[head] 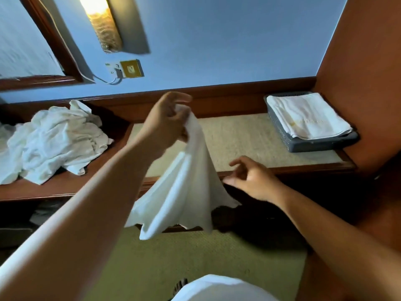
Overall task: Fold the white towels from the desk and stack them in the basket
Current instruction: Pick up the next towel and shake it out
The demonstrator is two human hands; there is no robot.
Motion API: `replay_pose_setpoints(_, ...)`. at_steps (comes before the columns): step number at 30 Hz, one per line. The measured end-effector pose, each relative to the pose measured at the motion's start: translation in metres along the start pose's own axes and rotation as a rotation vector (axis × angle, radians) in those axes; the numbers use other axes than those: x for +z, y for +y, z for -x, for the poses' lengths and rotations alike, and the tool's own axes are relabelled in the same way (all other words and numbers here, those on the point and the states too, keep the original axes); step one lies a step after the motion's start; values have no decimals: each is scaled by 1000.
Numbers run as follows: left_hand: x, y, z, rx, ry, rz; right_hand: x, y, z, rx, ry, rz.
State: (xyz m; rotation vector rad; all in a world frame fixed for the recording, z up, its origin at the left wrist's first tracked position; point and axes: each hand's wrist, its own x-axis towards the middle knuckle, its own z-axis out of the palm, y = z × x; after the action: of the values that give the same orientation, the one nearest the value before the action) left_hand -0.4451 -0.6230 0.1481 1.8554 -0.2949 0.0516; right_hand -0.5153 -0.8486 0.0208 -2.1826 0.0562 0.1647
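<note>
Past a white shirt (219,287), left hand (165,124) pinches a hanging towel (184,192) at its top; right hand (253,181), fingers loosely spread, is just beside its edge

The top corner of the held towel (184,192) is buried inside the left hand (167,124). The heap of crumpled towels (54,140) runs off the left edge. Gold print on the folded towel (308,116) is too faint to read, and that towel covers the inside of the basket (314,145). The wall lamp (104,25) is cut by the top edge. Under the desk (238,135) it is too dark to tell anything.
</note>
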Motion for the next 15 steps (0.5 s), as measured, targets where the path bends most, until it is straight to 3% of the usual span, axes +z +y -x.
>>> replay_pose_setpoints(1,12,10,7,-24,-71,15,9,-21,8,-73,-72,-177)
replay_pose_setpoints(3,34,29,18,-34,-159,-10,20,-50,19,-144,-87,-308)
replay_pose_setpoints(6,48,45,26,11,-255,-34,21,-70,24,-187,312,-210)
replay_pose_setpoints(8,43,50,25,45,-314,15,10,-74,25,-223,486,-264)
replay_pose_setpoints(12,24,28,13,118,-295,51,-19,-79,33,-212,485,-460)
replay_pose_setpoints(15,37,-10,23,23,-555,22,-30,-85,37,-256,440,-584)
